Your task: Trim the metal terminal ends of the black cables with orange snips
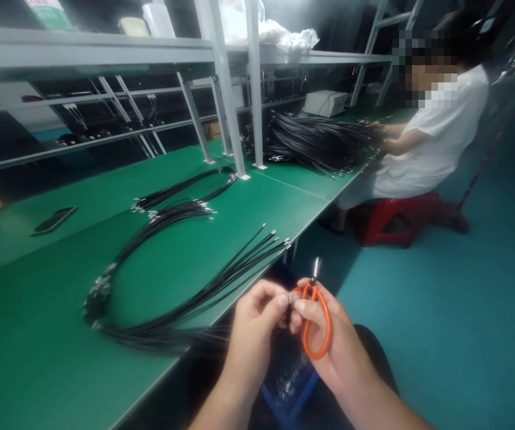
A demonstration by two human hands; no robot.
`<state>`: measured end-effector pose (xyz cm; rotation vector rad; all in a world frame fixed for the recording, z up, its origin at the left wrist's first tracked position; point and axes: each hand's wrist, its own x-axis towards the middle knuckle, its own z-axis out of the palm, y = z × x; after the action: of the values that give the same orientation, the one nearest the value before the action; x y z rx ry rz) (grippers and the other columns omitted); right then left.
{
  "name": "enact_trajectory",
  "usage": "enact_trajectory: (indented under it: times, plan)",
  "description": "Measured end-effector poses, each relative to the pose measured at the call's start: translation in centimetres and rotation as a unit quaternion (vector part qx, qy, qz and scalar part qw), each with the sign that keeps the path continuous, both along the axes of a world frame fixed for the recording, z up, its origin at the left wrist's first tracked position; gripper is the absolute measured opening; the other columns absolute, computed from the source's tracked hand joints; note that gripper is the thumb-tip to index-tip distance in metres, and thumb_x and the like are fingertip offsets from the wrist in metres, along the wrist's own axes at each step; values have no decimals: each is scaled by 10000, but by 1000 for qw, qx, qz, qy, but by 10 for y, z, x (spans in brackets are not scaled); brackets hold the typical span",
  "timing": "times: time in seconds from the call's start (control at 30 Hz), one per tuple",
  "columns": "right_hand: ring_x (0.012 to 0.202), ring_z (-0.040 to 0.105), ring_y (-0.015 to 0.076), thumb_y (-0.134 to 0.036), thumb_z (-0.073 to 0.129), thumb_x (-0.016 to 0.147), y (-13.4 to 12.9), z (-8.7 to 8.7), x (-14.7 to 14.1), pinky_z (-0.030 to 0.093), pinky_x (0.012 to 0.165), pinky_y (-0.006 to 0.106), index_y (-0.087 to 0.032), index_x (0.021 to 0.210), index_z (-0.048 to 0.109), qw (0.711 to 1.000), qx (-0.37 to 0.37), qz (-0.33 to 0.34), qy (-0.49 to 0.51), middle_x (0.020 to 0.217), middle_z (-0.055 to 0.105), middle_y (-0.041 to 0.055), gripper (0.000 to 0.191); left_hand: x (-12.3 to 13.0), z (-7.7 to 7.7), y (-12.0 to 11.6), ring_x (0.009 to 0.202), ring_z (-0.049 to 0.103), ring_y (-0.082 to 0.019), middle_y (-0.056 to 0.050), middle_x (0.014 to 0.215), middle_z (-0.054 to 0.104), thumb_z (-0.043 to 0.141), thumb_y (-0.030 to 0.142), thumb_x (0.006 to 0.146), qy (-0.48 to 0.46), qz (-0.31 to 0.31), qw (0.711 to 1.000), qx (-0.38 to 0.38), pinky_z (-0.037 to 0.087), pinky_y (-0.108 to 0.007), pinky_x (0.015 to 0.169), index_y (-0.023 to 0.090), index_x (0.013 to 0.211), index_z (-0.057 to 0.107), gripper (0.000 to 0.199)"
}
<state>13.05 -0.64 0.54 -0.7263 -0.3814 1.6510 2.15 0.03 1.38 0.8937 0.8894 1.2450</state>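
Observation:
My left hand [257, 313] is closed in a pinch just past the table's front edge, at the end of a black cable whose small pale tip shows between the fingertips. Orange-handled scissors [330, 325] rest in my right hand [340, 343], their short metal blades pointing up and away. The thumb and forefinger of that hand meet the same cable end. From behind my left wrist, a bundle of black cables [163, 325] curves over the green tabletop, bound at the bend, with loose metal-tipped ends fanning toward the edge.
Below my hands sits a blue bin [290, 412] with small clear scraps. Another bound cable bundle [181, 182] and a phone [54, 221] lie on the table [28, 334]. Shelf posts [233, 119] stand mid-table. A co-worker [440, 137] sits on a red stool [385, 221] by a large cable pile [315, 140].

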Motion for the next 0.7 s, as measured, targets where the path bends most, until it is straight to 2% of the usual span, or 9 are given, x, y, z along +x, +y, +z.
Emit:
enact_trajectory:
  times: [0.23,0.33,0.4,0.47,0.53,0.7]
  plan:
    - [539,538,85,-102,650,728,2,1,0,450,546,186,-191,910,548,1000,-1,-12,-7,701,605,-23,227,0,-2,1,557,507,-78,38,634,543,600,206,834,-3,-25,1000,18,415,-200,569,172,743,535,116]
    - [538,538,88,-93,629,743,4,3,0,457,545,192,-195,909,539,1000,5,-14,-4,708,604,-22,214,-7,-1,1,619,535,-101,22,715,548,550,201,857,106,22,992,70,455,-227,619,191,792,548,65]
    - [544,537,91,-93,631,747,5,4,-1,460,541,196,-194,907,534,1000,8,-12,3,705,598,-23,212,-10,1,0,697,574,-126,-15,853,585,541,169,845,252,86,952,151,484,-251,660,211,887,600,84]
    - [554,538,90,-99,643,749,5,5,-3,459,539,192,-190,908,532,1000,8,-7,9,710,596,-22,215,-12,5,-1,779,605,-160,-52,978,602,546,147,825,376,132,887,233,506,-277,693,239,968,644,196]
    - [565,540,87,-100,647,752,5,6,-4,456,539,184,-189,919,534,1000,8,-4,14,714,595,-22,220,-12,6,-2,789,621,-179,-67,991,618,557,154,817,435,151,844,275,520,-288,681,252,963,670,208]
    - [569,540,92,-85,640,741,5,8,-6,460,540,189,-182,917,535,1000,16,-6,23,700,593,-19,227,-19,1,-1,798,634,-173,-67,961,627,560,153,835,508,180,784,308,515,-273,664,227,870,675,142]
